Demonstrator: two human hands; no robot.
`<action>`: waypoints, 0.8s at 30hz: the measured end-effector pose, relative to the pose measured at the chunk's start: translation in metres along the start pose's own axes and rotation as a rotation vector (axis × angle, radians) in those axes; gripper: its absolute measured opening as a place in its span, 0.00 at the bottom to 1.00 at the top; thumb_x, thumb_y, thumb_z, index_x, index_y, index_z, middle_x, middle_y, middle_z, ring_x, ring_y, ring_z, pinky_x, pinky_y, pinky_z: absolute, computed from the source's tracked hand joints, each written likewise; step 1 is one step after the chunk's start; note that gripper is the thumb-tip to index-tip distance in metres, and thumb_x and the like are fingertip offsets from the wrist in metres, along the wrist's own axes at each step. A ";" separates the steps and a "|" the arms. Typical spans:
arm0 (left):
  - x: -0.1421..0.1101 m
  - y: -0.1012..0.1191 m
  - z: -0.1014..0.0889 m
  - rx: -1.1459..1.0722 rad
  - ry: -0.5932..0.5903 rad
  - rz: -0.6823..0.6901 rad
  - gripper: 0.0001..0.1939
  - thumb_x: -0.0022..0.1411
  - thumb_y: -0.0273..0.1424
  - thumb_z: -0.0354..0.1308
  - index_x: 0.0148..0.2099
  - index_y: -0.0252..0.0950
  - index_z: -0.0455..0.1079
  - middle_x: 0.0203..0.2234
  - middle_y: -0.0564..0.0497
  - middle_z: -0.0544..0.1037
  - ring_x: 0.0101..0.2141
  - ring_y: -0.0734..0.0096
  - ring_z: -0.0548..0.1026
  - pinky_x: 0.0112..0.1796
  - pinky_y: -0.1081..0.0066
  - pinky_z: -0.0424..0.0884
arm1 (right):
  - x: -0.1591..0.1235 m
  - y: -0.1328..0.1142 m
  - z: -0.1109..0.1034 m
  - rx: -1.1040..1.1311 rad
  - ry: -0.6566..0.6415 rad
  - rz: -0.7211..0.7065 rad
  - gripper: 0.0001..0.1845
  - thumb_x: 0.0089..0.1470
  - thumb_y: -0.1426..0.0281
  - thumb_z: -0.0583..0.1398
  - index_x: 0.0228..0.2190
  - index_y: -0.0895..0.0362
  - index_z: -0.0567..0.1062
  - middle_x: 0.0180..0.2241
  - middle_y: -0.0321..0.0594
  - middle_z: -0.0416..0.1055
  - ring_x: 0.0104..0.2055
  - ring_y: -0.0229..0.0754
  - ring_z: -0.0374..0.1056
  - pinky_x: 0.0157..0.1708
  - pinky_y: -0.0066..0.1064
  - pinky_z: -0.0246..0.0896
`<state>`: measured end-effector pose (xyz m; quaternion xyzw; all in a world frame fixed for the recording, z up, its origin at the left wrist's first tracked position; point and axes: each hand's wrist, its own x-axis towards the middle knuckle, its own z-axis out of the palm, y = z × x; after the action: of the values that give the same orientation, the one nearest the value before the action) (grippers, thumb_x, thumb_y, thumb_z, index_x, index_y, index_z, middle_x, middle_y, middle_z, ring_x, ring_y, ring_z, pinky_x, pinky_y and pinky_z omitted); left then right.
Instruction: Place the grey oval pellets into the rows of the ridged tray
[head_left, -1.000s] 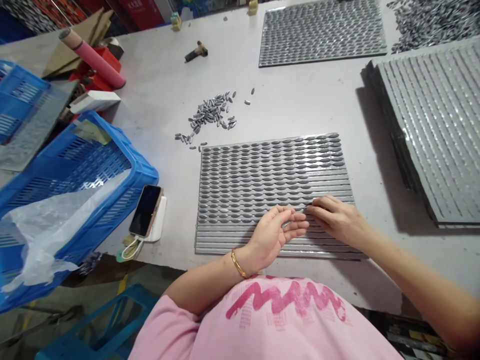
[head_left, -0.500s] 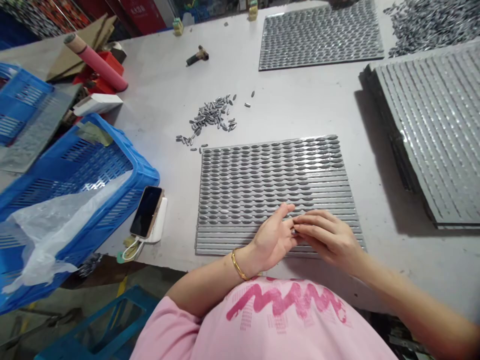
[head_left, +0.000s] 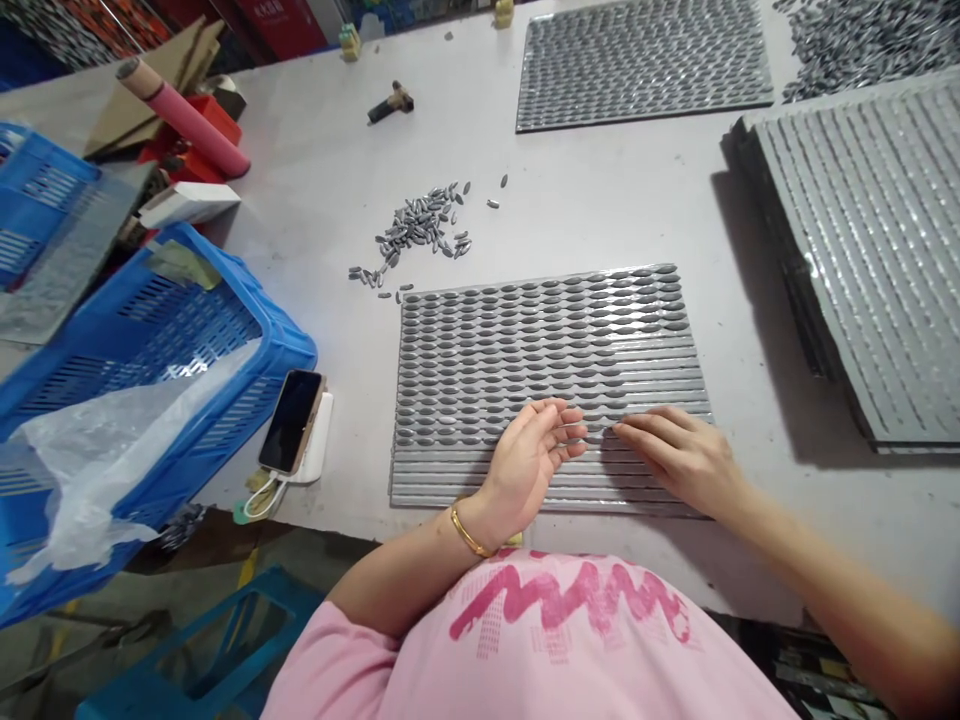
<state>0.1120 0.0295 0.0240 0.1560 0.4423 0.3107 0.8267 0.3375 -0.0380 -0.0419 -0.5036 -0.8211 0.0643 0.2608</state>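
Note:
A grey grooved tray (head_left: 450,480) lies in front of me, its upper rows filled with small grey oval pieces and its lower grooves bare. My left hand (head_left: 529,460) is cupped palm-up over the tray's lower middle, fingers curled; what it holds is hidden. My right hand (head_left: 675,450) rests just to its right, its fingers pinched together with the tips pressed on a groove where the filled rows end. A loose heap of the same grey oval pieces (head_left: 424,228) lies on the table beyond the tray's top left corner.
A blue crate (head_left: 150,330) with a plastic bag sits at the left, a phone on a white power bank (head_left: 294,422) beside it. A second filled tray (head_left: 641,62) lies at the back, a stack of trays (head_left: 870,250) at the right, and a pink roll (head_left: 184,118) at the far left.
Half a second ago my hands were touching at the fingertips. Since then my right hand has drawn apart and set its fingertips on the groove, and my left hand has shifted slightly left.

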 end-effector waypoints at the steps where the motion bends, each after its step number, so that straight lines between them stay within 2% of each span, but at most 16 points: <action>1: 0.000 0.000 0.000 0.001 0.003 0.004 0.09 0.64 0.34 0.60 0.44 0.35 0.70 0.42 0.44 0.77 0.41 0.67 0.76 0.45 0.64 0.71 | 0.001 0.000 0.001 -0.012 -0.007 -0.008 0.20 0.60 0.79 0.54 0.49 0.53 0.76 0.42 0.42 0.79 0.41 0.45 0.71 0.40 0.39 0.69; 8: 0.001 0.001 0.001 0.029 0.012 0.004 0.09 0.63 0.33 0.61 0.44 0.35 0.70 0.42 0.45 0.77 0.40 0.67 0.76 0.45 0.64 0.71 | 0.004 0.001 -0.001 -0.093 -0.056 -0.009 0.14 0.61 0.77 0.56 0.45 0.54 0.77 0.38 0.43 0.77 0.38 0.43 0.70 0.39 0.36 0.66; 14: -0.002 0.003 -0.001 0.035 0.023 0.030 0.08 0.63 0.33 0.60 0.44 0.35 0.70 0.42 0.45 0.77 0.41 0.67 0.75 0.45 0.64 0.71 | 0.008 0.001 -0.003 -0.206 -0.140 -0.098 0.11 0.62 0.77 0.56 0.43 0.56 0.76 0.39 0.43 0.77 0.42 0.45 0.69 0.36 0.35 0.64; 20: -0.003 0.011 -0.008 0.068 0.005 0.053 0.07 0.62 0.31 0.60 0.41 0.35 0.71 0.40 0.46 0.77 0.40 0.69 0.75 0.43 0.67 0.71 | 0.011 0.003 -0.005 -0.221 -0.108 -0.195 0.11 0.62 0.78 0.55 0.43 0.58 0.75 0.38 0.43 0.76 0.42 0.45 0.68 0.37 0.34 0.65; 24: -0.004 0.025 -0.015 0.139 0.002 0.136 0.06 0.61 0.31 0.61 0.40 0.34 0.71 0.39 0.46 0.77 0.38 0.70 0.75 0.43 0.68 0.70 | 0.008 0.006 -0.003 -0.184 -0.077 -0.218 0.12 0.62 0.78 0.55 0.43 0.57 0.76 0.37 0.43 0.75 0.43 0.46 0.69 0.37 0.35 0.66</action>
<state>0.0886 0.0453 0.0310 0.2425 0.4519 0.3345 0.7906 0.3407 -0.0290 -0.0389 -0.4305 -0.8827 -0.0206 0.1871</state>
